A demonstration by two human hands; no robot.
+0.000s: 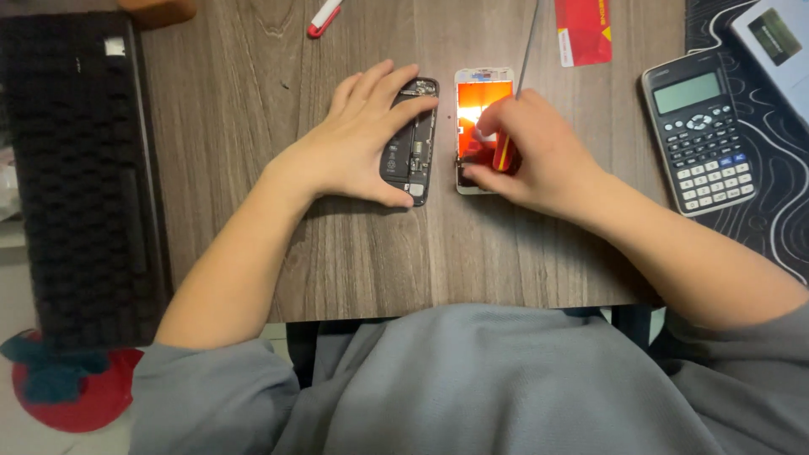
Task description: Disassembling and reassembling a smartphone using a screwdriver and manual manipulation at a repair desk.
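Observation:
An opened phone body (415,139), dark with its inner parts showing, lies on the wooden table (371,261). My left hand (358,143) rests on it, thumb at its near end and fingers over its far end. Beside it to the right lies the detached screen panel (482,97), white-framed with an orange-red sheen. My right hand (531,152) covers the panel's near half and grips a screwdriver (503,152) with a red and yellow handle, its thin metal shaft (528,42) pointing away from me.
A black keyboard (76,168) fills the left side. A dark calculator (698,131) sits on a patterned mat (775,194) at the right, with a grey device (779,42) above it. A red card (583,32) and a red-white pen (324,17) lie at the far edge.

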